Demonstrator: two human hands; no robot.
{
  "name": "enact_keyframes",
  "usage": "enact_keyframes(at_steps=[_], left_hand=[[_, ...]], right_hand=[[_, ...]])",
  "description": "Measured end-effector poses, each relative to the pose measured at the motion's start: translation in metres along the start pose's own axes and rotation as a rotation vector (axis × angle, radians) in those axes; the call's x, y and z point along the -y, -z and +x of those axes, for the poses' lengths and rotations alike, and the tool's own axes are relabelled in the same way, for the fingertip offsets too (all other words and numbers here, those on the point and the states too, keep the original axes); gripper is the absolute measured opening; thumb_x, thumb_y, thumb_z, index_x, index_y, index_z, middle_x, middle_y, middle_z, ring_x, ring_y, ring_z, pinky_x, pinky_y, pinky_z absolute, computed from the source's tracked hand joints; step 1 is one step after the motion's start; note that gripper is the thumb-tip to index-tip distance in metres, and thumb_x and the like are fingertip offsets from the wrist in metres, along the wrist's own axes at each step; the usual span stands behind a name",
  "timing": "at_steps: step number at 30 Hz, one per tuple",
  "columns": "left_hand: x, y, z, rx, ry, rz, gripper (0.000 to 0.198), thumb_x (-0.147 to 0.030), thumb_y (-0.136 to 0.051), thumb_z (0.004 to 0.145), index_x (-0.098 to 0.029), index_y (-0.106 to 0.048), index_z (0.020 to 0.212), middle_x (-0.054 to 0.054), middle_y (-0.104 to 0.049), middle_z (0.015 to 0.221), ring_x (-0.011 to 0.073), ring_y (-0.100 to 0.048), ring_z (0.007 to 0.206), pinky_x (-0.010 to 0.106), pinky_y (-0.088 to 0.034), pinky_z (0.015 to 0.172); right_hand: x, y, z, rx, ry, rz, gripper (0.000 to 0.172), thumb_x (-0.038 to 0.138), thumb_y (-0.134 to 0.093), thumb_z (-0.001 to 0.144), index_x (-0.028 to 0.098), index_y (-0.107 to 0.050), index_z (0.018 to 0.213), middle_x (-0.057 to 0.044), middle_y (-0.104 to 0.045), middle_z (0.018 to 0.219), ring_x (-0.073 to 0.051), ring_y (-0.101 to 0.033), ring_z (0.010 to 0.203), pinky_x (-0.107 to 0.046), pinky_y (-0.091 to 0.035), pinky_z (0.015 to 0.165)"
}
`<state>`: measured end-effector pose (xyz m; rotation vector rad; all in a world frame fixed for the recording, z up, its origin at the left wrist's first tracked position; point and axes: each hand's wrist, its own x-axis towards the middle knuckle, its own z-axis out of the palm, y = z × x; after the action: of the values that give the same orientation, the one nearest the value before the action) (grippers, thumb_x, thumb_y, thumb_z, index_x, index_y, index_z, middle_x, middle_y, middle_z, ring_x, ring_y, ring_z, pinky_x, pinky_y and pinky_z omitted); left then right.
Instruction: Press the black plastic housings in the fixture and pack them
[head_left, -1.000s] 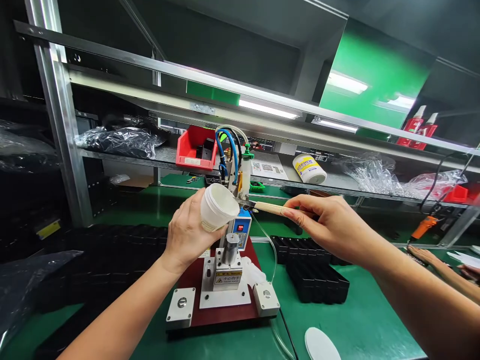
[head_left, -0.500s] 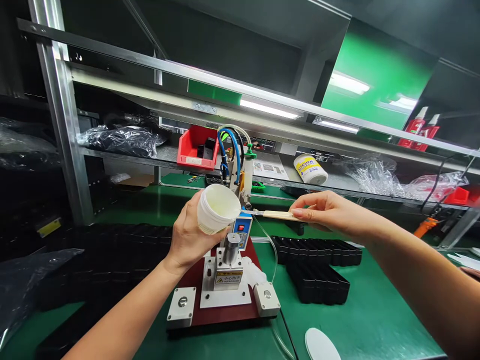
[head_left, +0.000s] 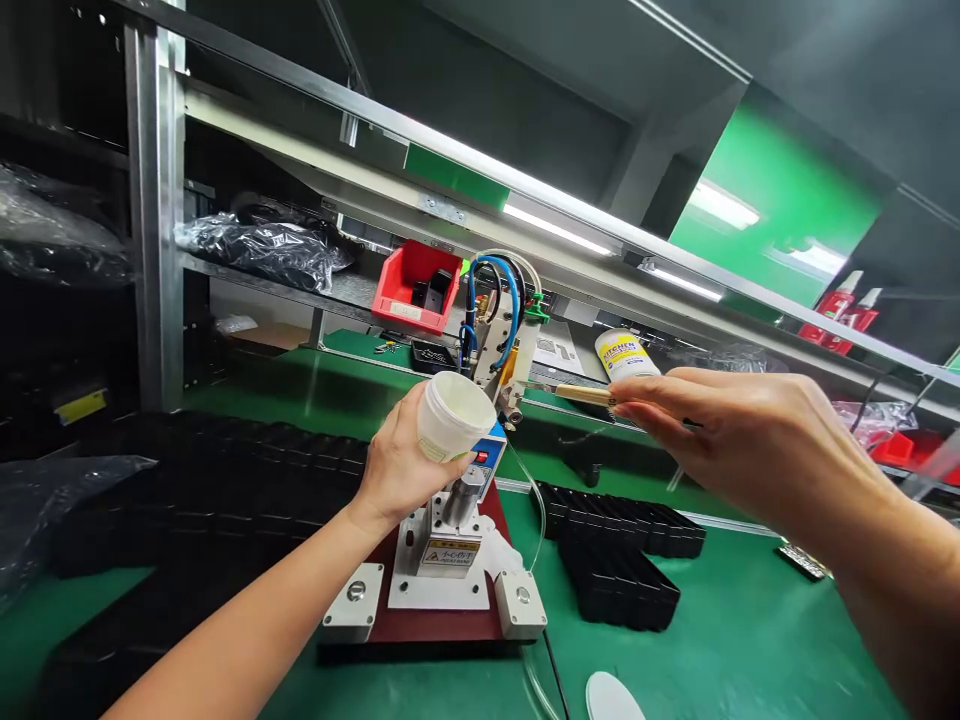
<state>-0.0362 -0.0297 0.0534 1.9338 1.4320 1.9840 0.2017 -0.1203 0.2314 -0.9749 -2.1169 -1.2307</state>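
My left hand (head_left: 396,462) is wrapped round a white plastic tub (head_left: 454,422), tilted so that its open mouth and pale inside show. Between the thumb and fingers of my right hand (head_left: 739,430) is a slim wooden-handled spatula (head_left: 583,394), pointing left. Its thin metal end lies above and right of the tub's rim, apart from it, in front of a syringe barrel (head_left: 523,350) on the bench machine. Below the tub stands the machine's metal post (head_left: 463,500), on a fixture with a warning label (head_left: 451,553).
Two button boxes (head_left: 523,603) flank the fixture. Black plastic parts (head_left: 619,580) lie in rows on both sides of the green table. A white round lid (head_left: 613,697) is at the front. The shelf holds a red bin (head_left: 418,290) and a "KITCHEN" tub (head_left: 624,353).
My right hand has drawn the spatula up and to the right, away from the tub's rim. The tub stays in my left hand. The whole view has tilted and shifted.
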Motion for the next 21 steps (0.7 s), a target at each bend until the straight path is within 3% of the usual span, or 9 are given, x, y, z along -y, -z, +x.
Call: enact_keyframes(at_steps=[3, 5, 9, 15, 21], left_hand=[[0.000, 0.001, -0.001, 0.020, 0.040, -0.029, 0.089, -0.041, -0.079, 0.058, -0.023, -0.039, 0.135, 0.008, -0.056, 0.130, 0.0265, -0.057, 0.114, 0.041, -0.050, 0.096], [0.001, 0.001, -0.001, 0.029, 0.049, -0.059, 0.088, -0.042, -0.079, 0.058, -0.024, -0.039, 0.135, 0.007, -0.057, 0.129, 0.0258, -0.058, 0.113, 0.040, -0.051, 0.094], [0.003, 0.002, -0.002, 0.038, 0.041, -0.098, 0.085, -0.040, -0.078, 0.059, -0.023, -0.040, 0.133, 0.007, -0.058, 0.127, 0.0254, -0.058, 0.112, 0.039, -0.050, 0.094], [0.004, 0.001, -0.001, 0.051, 0.065, -0.092, 0.085, -0.038, -0.079, 0.058, -0.023, -0.040, 0.132, 0.005, -0.059, 0.124, 0.0254, -0.058, 0.110, 0.039, -0.050, 0.092], [0.005, 0.002, -0.003, 0.066, 0.087, -0.098, 0.085, -0.038, -0.079, 0.058, -0.023, -0.040, 0.132, 0.005, -0.059, 0.123, 0.0261, -0.058, 0.110, 0.040, -0.050, 0.092]], right_hand=[[0.014, 0.007, 0.014, 0.056, 0.253, -0.174, 0.039, 0.043, -0.036, 0.100, 0.029, -0.071, 0.089, 0.002, -0.055, 0.054, -0.009, -0.039, 0.040, -0.026, -0.013, 0.043], [0.020, 0.011, 0.021, 0.040, 0.304, -0.247, 0.038, 0.038, -0.036, 0.100, 0.027, -0.070, 0.086, 0.001, -0.052, 0.052, -0.010, -0.041, 0.043, -0.026, -0.013, 0.044], [0.024, 0.010, 0.027, 0.056, 0.335, -0.326, 0.034, 0.034, -0.041, 0.098, 0.025, -0.068, 0.079, 0.002, -0.048, 0.050, -0.011, -0.042, 0.044, -0.025, -0.012, 0.045], [0.041, 0.010, 0.039, 0.186, 0.328, -0.460, 0.018, 0.017, -0.055, 0.084, 0.024, -0.064, 0.071, 0.003, -0.052, 0.051, -0.014, -0.042, 0.045, -0.025, -0.010, 0.046], [0.060, 0.014, 0.060, 0.282, 0.346, -0.455, 0.016, 0.014, -0.059, 0.077, 0.020, -0.056, 0.062, 0.000, -0.057, 0.056, -0.013, -0.041, 0.046, -0.028, -0.012, 0.049]])
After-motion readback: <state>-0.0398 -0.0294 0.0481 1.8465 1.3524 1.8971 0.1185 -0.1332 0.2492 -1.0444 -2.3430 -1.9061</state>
